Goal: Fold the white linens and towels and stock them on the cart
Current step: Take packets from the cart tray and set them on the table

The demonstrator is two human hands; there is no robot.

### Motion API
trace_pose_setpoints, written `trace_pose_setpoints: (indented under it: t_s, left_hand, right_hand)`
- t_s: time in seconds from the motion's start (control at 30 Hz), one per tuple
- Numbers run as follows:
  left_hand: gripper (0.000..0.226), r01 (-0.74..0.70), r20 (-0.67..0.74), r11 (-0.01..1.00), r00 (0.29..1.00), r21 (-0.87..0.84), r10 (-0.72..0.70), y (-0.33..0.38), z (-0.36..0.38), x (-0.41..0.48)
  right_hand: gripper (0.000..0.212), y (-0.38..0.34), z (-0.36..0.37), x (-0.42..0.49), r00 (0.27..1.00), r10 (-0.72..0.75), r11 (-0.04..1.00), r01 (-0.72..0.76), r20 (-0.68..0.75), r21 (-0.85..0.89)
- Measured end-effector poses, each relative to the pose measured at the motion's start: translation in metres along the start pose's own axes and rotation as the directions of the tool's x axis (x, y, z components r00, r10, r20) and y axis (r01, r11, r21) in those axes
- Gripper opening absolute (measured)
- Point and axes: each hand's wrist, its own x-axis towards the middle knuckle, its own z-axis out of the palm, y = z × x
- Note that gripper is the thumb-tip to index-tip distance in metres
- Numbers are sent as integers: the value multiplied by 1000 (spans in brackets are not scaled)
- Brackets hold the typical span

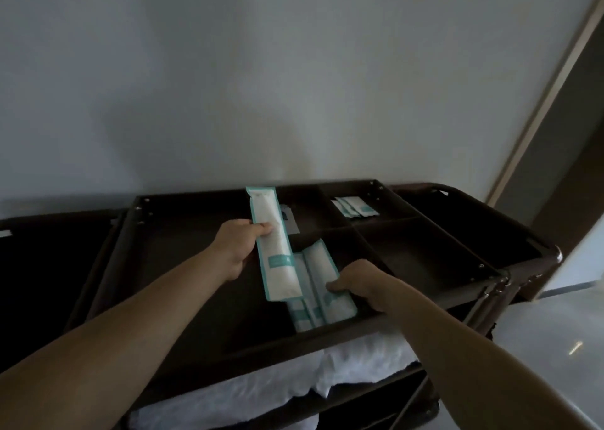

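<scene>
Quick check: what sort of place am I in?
Probably a hotel hallway or room: a housekeeping cart by a plain wall, white linens on its lower shelf, amenity packets in its top tray.

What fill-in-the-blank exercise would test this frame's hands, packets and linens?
The left hand holds ___ long packet above the tray.
The right hand grips several more ___ lying in the tray.
Small sachets lie in the tray's back-___ compartment.
The linens under the tray are ___.
Missing: one; packets; right; white.
</scene>
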Motion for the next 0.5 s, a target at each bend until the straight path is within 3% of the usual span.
trace_pose_setpoints:
  t_s: [0.1, 0.23, 0.37, 0.5]
  left_hand:
    - [7, -28, -40, 999, 999, 18, 28, 1, 5, 2]
    - [7, -51, -86, 998, 995, 22, 52, 4, 16, 4]
    - [5, -66, -131, 997, 989, 34, 70, 0, 30, 1]
    - [7, -43, -155, 997, 986, 72, 53, -7, 40, -5]
  right_hand:
    - [31, 1, -3, 14, 995, -39, 967, 61, 91, -249]
    - [42, 2, -10, 25, 985, -65, 818, 144, 161, -557]
    - [43, 14, -14, 38, 982, -75, 824, 159, 172, -544]
    - [36, 15, -21, 36, 972, -160, 761, 232, 171, -606]
